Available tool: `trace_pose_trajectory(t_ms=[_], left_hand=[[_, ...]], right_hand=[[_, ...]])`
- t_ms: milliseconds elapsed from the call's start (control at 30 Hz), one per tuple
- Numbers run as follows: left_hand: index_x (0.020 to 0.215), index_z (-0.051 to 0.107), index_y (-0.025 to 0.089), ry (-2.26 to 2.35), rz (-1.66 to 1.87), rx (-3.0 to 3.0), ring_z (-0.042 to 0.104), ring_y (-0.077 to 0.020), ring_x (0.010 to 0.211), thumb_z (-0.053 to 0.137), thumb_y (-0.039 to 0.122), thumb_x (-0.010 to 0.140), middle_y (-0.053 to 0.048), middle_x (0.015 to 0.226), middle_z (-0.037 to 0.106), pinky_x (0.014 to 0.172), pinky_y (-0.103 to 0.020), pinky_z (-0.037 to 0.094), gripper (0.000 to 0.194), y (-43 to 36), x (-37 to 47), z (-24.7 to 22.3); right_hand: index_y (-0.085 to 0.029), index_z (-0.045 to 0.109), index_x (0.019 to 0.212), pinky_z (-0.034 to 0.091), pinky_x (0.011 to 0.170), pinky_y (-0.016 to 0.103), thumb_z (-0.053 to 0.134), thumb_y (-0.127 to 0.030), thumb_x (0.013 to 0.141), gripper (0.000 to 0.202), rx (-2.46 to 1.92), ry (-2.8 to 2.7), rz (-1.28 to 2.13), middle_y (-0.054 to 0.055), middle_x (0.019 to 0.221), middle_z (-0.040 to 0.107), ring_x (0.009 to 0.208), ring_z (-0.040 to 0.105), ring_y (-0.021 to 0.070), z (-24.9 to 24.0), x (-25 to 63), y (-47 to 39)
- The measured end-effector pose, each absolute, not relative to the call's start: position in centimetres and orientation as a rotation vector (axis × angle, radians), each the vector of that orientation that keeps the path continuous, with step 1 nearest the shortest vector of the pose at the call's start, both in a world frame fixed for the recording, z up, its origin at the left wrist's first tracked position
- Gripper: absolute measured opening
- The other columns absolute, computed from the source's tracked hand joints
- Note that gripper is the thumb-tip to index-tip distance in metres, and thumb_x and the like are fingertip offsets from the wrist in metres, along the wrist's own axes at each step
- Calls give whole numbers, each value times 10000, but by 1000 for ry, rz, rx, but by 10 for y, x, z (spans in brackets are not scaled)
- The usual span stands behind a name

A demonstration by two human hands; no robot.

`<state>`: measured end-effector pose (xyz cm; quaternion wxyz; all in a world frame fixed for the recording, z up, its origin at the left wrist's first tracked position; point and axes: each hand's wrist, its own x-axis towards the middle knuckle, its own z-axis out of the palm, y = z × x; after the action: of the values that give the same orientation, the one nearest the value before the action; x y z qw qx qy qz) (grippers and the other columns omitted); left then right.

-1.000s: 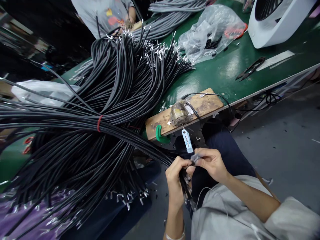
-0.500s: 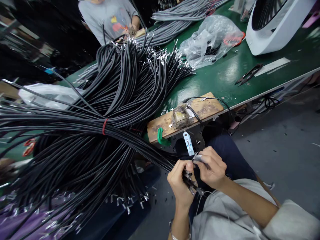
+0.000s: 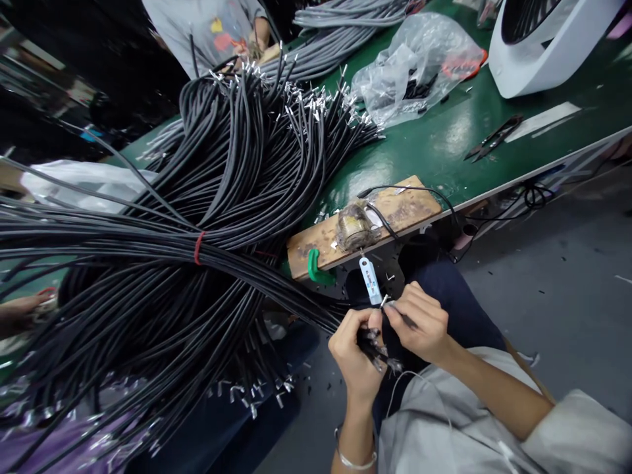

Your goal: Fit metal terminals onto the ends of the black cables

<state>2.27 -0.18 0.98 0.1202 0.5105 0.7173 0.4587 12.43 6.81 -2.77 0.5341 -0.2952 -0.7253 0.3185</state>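
Note:
My left hand [image 3: 356, 352] is closed around a bundle of black cables [image 3: 276, 283], whose stripped ends poke out below the fingers. Just to its right, my right hand [image 3: 419, 322] pinches at a single cable end, with fingertips almost meeting those of the left. A bright tip [image 3: 384, 301] sticks up between both hands. Directly above it, a light blue plastic piece [image 3: 369, 280] hangs from the shaft of a small tape-wrapped motor [image 3: 353, 225]. That motor sits on a wooden board [image 3: 409, 204] at the table's edge.
A green clamp [image 3: 318, 266] grips the board. Heaped black cables [image 3: 232, 151] cover the table's left, tied with a red band [image 3: 198, 248]. Farther off are a clear plastic bag [image 3: 419, 66], snips [image 3: 494, 138] and a white fan [image 3: 538, 52]. Another person [image 3: 212, 33] sits opposite; a co-worker's hand [image 3: 24, 313] shows at left.
My right fingers have shifted slightly at the cable end, and the bright tip now stands up more plainly. A co-worker's hand shows more at the left edge. The view has moved slightly.

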Motion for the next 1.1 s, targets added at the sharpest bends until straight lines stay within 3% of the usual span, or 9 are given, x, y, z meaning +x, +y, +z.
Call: trace_pose_trajectory(t_ms=[233,367,500,600,700,767,900,1100], left_hand=[[704,623,159,2120,1331,1436,471,-98,511,556,237,901,24,588,517,512,-222,349,222,1,22,11],[621,540,165,1991,1216,1485,465,-89,503,486,252,945,24,563,503,512,-217,343,340,0,12,20],[619,570,164,1628,1200,1611,498,-103,502,480,359,954,1,567,540,502,-227,362,398,0,-3,29],[686,627,164,1529,1342,1617,511,-109,498,582,401,900,0,574,564,502,-230,383,323,2,-6,28],[704,636,167,1592,1452,1571,521,-103,519,667,340,851,9,600,577,511,-219,383,229,3,0,24],[692,624,165,1647,1484,1562,522,-100,535,693,293,829,14,611,573,519,-215,381,201,4,4,20],[668,600,168,1630,1600,1515,518,-101,547,727,271,797,24,609,548,533,-217,401,207,2,7,14],[736,628,184,1558,1840,1437,538,-100,560,727,255,795,27,640,553,544,-217,446,135,4,4,5]], right_hand=[[-163,669,887,487,638,277,495,-316,951,240,-698,-1627,1379,64,783,661,699,605,161,-21,131,77],[-166,639,647,451,618,285,548,-312,923,325,-595,-1706,1351,45,632,589,622,515,150,-9,131,81],[-146,633,626,369,422,217,646,-513,813,412,-334,-1287,2141,13,560,561,468,470,98,-10,130,80],[-134,612,572,279,331,186,707,-476,718,384,-334,-955,2503,-3,482,555,362,409,66,-14,126,80],[-134,594,504,215,309,171,699,-332,674,282,-525,-997,2459,-28,406,523,314,353,44,-13,120,91],[-134,592,489,209,320,168,711,-315,651,271,-641,-1041,2324,-35,399,521,320,356,39,-8,116,104],[-120,610,515,278,405,175,745,-473,676,411,-708,-1075,2124,-22,461,542,423,420,46,7,106,128],[-116,628,584,324,441,198,726,-606,689,510,-517,-1039,2273,-20,526,529,475,424,62,17,95,125]])
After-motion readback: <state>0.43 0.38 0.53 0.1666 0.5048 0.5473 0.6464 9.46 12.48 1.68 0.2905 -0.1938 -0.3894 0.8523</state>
